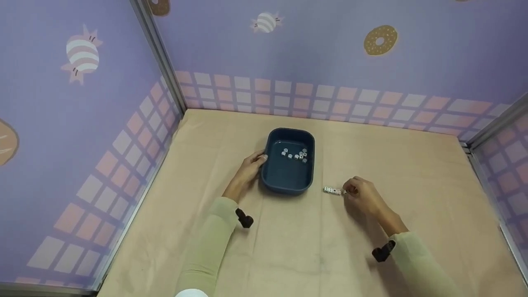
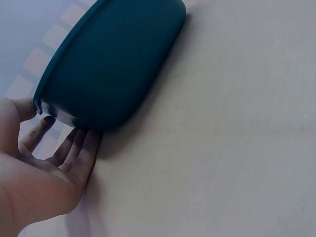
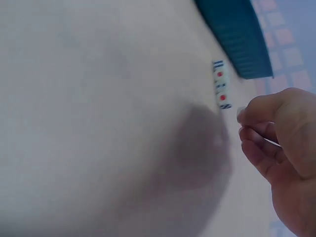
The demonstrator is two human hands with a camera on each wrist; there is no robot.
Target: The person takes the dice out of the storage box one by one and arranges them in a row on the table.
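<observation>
My left hand grips the left side of a dark blue rectangular plastic basin. In the left wrist view its thumb lies at the rim and its fingers reach under the wall. Several small white dice lie loose inside the basin, toward its far half. To the right of the basin, a short straight row of dice stands on the cloth. At the row's right end my right hand pinches a small white die between thumb and fingers, mostly hidden by them.
A beige cloth covers the table. Purple patterned panels enclose the back and both sides, with metal posts at the corners. Black wrist cameras sit at both cuffs.
</observation>
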